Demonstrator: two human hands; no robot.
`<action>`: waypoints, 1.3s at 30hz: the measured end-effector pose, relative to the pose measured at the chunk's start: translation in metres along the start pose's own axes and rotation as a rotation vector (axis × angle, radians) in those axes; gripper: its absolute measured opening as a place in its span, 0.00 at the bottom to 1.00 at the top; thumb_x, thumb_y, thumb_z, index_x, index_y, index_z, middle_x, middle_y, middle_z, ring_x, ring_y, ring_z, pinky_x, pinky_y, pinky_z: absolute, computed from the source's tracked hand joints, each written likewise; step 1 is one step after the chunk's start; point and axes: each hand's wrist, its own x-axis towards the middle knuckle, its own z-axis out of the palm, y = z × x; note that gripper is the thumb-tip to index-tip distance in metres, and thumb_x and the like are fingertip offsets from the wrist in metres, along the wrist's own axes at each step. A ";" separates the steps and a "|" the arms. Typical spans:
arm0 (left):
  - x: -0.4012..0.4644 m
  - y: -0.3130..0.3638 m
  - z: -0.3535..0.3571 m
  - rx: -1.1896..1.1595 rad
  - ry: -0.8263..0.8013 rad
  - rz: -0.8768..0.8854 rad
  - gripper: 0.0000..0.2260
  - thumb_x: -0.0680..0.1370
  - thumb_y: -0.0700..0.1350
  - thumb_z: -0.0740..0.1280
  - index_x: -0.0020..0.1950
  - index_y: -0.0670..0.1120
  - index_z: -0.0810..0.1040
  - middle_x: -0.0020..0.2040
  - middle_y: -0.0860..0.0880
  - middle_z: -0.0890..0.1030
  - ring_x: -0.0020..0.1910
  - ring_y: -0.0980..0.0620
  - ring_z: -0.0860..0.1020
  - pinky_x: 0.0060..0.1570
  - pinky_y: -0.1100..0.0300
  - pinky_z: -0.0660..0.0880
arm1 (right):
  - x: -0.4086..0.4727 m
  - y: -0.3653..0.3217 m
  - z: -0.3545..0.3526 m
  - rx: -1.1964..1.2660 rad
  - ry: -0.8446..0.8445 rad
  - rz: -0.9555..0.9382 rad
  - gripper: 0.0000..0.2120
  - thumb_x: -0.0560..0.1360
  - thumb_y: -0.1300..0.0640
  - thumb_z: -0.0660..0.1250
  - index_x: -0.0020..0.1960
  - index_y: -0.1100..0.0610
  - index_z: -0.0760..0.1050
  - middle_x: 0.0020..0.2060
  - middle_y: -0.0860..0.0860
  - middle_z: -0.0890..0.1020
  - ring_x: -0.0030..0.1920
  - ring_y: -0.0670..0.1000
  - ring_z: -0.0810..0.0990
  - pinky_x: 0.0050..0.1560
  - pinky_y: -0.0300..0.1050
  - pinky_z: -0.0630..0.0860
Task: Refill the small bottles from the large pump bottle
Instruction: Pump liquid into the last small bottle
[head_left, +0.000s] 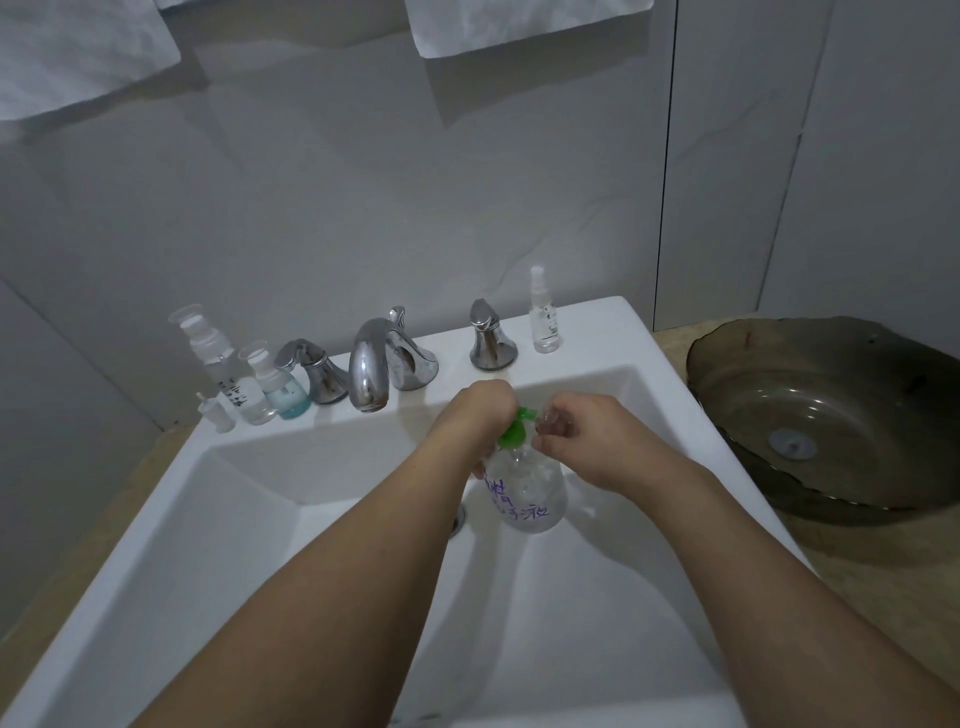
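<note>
Surface: we work over a white rectangular sink (582, 332) set in a beige tabletop (883, 582); its basin lies under both our hands.
Room: grey wall panels rise behind the sink, and two white towels (78, 57) hang high above our hands.
Large pump bottle: the clear bottle (527, 493) with purple handwriting stands in the basin, directly below our hands, with its green pump head (514, 431) between them.
Left hand: our left hand (480, 410) is curled over the green pump head from the left, gripping the top of the pump bottle.
Right hand: our right hand (592, 436) pinches a small clear bottle (553, 418) just right of the pump head, with its mouth near the nozzle; whether they touch we cannot tell.
Beyond our hands: the chrome faucet (371, 369) curves toward us, with one chrome handle (311, 371) on its left and another (488, 338) on its right.
Far left of our hands: a tall clear pump bottle (218, 358), a small bottle of blue liquid (285, 389) and a small clear cap (215, 413) stand close together on the sink's rim.
Beyond our right hand: a slim clear spray bottle (544, 312) stands upright at the rim's back corner.
Right of our hands: a brown glass basin (831, 415) rests on the tabletop, well apart.
</note>
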 end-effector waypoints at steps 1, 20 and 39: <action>-0.001 0.000 -0.001 -0.013 -0.012 -0.013 0.12 0.76 0.39 0.52 0.38 0.38 0.71 0.40 0.38 0.77 0.44 0.34 0.82 0.38 0.47 0.78 | 0.000 0.000 0.000 0.005 0.002 0.001 0.04 0.73 0.54 0.70 0.44 0.51 0.76 0.40 0.46 0.78 0.41 0.47 0.76 0.40 0.38 0.70; 0.002 0.004 -0.004 0.017 -0.055 -0.029 0.14 0.78 0.40 0.52 0.40 0.37 0.73 0.49 0.34 0.81 0.42 0.33 0.82 0.22 0.57 0.71 | 0.002 0.003 0.001 0.025 0.000 -0.021 0.10 0.74 0.52 0.70 0.38 0.48 0.69 0.37 0.44 0.75 0.36 0.42 0.73 0.33 0.34 0.64; -0.007 0.000 -0.016 -0.088 -0.176 -0.100 0.20 0.74 0.50 0.52 0.50 0.38 0.78 0.51 0.39 0.81 0.45 0.37 0.80 0.45 0.48 0.71 | 0.000 0.004 0.002 0.098 0.015 -0.027 0.08 0.73 0.53 0.71 0.40 0.50 0.72 0.36 0.42 0.75 0.35 0.38 0.72 0.33 0.30 0.66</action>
